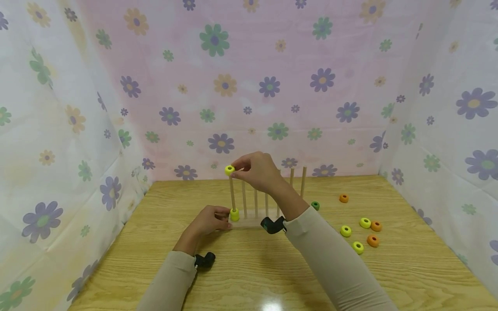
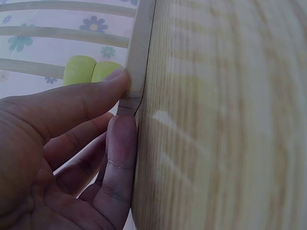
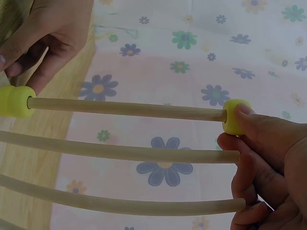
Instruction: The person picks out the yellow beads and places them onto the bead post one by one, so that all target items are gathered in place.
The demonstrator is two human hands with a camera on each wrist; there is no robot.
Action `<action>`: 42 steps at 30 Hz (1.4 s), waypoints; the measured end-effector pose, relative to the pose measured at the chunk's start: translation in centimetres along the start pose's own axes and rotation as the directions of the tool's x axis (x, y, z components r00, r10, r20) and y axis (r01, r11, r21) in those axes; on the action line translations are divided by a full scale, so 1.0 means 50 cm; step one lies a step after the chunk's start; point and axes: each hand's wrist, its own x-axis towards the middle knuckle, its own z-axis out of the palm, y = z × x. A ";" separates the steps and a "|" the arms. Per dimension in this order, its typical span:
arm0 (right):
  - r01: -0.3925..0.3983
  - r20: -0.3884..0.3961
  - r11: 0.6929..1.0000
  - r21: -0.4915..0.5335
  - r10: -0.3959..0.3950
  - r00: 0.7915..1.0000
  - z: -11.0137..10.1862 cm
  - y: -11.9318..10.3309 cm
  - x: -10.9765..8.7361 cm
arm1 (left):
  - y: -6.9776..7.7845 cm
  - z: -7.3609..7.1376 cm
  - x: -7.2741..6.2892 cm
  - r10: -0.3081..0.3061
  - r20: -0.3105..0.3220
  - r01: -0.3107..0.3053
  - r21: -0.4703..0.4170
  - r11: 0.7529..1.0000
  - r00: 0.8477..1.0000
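Note:
My right hand [image 1: 260,173] pinches a yellow ring bead [image 1: 230,170] between thumb and fingers, at the top of the leftmost wooden peg [image 1: 232,194]. In the right wrist view the tip of that peg [image 3: 124,107] meets the held bead [image 3: 231,123]; how far it goes in is hidden. Two yellow beads [image 2: 79,71] sit stacked at the peg's foot. With thumb and fingers, my left hand [image 1: 206,222] holds the left end of the wooden base [image 1: 250,224]. Several bare pegs stand along the base, partly behind the right hand and forearm.
Right of the rack lie loose beads on the wooden table [image 1: 249,268]: three yellow [image 1: 345,231], three orange [image 1: 373,240] and a green bead [image 1: 315,206] near the right forearm. Flowered cloth [image 1: 249,86] walls in the back and both sides.

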 end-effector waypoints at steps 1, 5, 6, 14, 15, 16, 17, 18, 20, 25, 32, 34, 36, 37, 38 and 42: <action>0.001 -0.001 1.000 -0.001 -0.001 1.000 0.000 0.000 0.000 | 0.001 0.000 0.000 -0.003 0.000 0.003 -0.001 1.000 1.000; 0.006 -0.005 1.000 -0.002 -0.006 1.000 -0.001 0.001 0.000 | 0.004 -0.001 -0.002 -0.005 0.000 0.005 -0.001 1.000 1.000; 0.007 -0.005 1.000 -0.003 -0.007 1.000 -0.001 0.001 0.000 | 0.005 0.000 -0.003 -0.008 -0.001 0.008 -0.003 1.000 1.000; 0.012 -0.005 1.000 -0.010 -0.012 1.000 0.000 0.004 -0.001 | 0.005 0.000 -0.002 -0.017 -0.007 0.017 -0.006 1.000 1.000; 0.012 -0.004 1.000 -0.011 -0.013 1.000 0.000 0.004 0.000 | 0.004 0.000 -0.002 -0.015 -0.006 0.015 -0.008 1.000 1.000; 0.013 -0.004 1.000 -0.011 -0.013 1.000 0.000 0.005 0.000 | 0.003 0.000 -0.001 -0.012 -0.005 0.012 -0.010 1.000 1.000; 0.014 -0.004 1.000 -0.012 -0.014 1.000 0.000 0.005 0.000 | 0.003 0.000 -0.001 -0.015 -0.004 0.015 -0.016 1.000 1.000; 0.015 -0.003 1.000 -0.012 -0.015 1.000 0.000 0.005 0.000 | 0.002 0.000 0.000 -0.013 -0.003 0.013 -0.017 1.000 1.000; 0.015 -0.003 1.000 -0.013 -0.015 1.000 0.001 0.005 0.000 | 0.002 0.000 0.000 -0.012 0.000 0.012 -0.020 1.000 1.000; 0.014 0.001 1.000 -0.017 -0.014 1.000 0.001 0.005 0.000 | 0.003 0.000 -0.002 -0.010 0.006 0.010 -0.017 1.000 1.000; 0.006 0.003 1.000 -0.024 -0.006 1.000 0.001 0.005 0.000 | 0.004 0.000 -0.002 -0.011 0.005 0.011 -0.007 1.000 1.000; 0.001 0.006 1.000 -0.026 -0.001 1.000 0.001 0.005 0.001 | 0.005 0.000 -0.002 -0.008 0.003 0.008 -0.003 1.000 1.000; -0.003 0.007 1.000 -0.030 0.004 1.000 0.001 0.005 0.001 | 0.005 0.000 -0.001 -0.008 0.000 0.008 -0.002 1.000 1.000; -0.004 0.007 0.999 -0.033 0.005 1.000 0.001 0.005 0.001 | 0.005 0.000 0.000 -0.010 -0.005 0.010 -0.001 1.000 1.000; -0.004 0.008 0.999 -0.037 0.005 1.000 0.001 0.005 0.001 | 0.005 0.000 0.000 -0.010 -0.007 0.010 0.001 1.000 1.000; 0.002 0.012 0.999 -0.048 -0.001 1.000 0.001 0.005 0.001 | 0.005 0.000 0.000 -0.013 -0.010 0.013 0.009 1.000 1.000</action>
